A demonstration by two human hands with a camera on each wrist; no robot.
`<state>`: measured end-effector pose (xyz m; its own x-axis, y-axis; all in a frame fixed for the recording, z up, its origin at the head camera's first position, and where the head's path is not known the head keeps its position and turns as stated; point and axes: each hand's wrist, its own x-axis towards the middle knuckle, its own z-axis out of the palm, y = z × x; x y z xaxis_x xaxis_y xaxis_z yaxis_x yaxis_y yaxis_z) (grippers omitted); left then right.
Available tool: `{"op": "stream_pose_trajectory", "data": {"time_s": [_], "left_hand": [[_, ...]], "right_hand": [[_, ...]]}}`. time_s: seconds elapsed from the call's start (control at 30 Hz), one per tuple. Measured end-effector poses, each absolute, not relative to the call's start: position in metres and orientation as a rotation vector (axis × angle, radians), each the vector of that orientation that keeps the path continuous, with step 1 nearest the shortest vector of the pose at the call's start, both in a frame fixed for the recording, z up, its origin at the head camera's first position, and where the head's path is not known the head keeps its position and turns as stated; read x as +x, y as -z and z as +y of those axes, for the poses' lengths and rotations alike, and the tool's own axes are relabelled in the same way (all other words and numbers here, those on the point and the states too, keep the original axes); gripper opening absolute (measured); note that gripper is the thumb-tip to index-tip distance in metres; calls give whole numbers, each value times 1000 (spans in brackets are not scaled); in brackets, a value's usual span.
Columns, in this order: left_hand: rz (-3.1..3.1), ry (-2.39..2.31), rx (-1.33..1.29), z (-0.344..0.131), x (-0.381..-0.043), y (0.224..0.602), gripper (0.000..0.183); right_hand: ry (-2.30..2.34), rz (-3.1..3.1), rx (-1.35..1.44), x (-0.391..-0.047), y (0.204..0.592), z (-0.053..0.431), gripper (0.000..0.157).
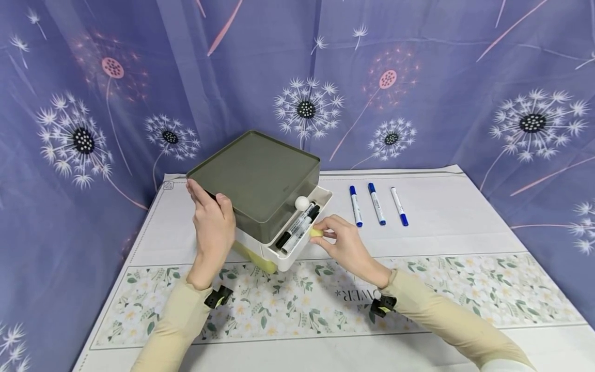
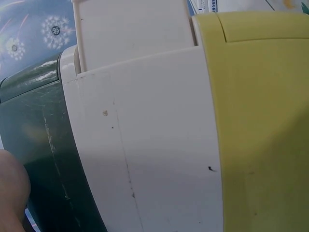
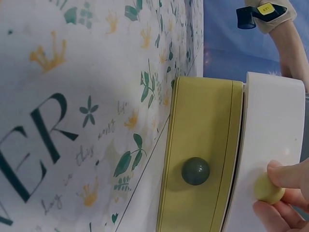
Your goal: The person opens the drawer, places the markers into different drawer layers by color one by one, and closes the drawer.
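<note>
A three-tier drawer box [image 1: 253,175] stands on the table, its dark green top tier bearing a white knob [image 1: 301,203]. The white middle drawer [image 1: 327,195] is pulled out, with black-capped markers [image 1: 297,227] lying inside. My right hand [image 1: 346,245] pinches that drawer's round yellow knob [image 3: 268,188] between thumb and fingers. Below is the yellow bottom drawer [image 3: 203,125], closed, with a dark green knob [image 3: 195,171]. My left hand [image 1: 211,222] rests against the box's left side, fingers extended along the green tier's edge. In the left wrist view, the white side panel [image 2: 149,140] fills the middle.
Three blue-and-white markers lie apart on the table right of the box: a left one [image 1: 356,206], a middle one [image 1: 377,204] and a right one [image 1: 399,206]. A floral-banded cloth [image 1: 441,289] covers the table. Purple dandelion curtains [image 1: 232,77] hang behind and at both sides.
</note>
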<state>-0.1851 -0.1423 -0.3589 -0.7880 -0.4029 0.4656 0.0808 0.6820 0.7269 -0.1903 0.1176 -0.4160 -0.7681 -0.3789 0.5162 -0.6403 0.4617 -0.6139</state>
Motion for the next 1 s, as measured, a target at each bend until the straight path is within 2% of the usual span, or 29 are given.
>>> {"op": "stream_pose_trajectory", "data": {"time_s": [1.0], "left_hand": [[-2282, 1023, 247, -142, -184, 358, 65]], "right_hand": [[-1197, -2384, 895, -195, 415, 111, 22]]}}
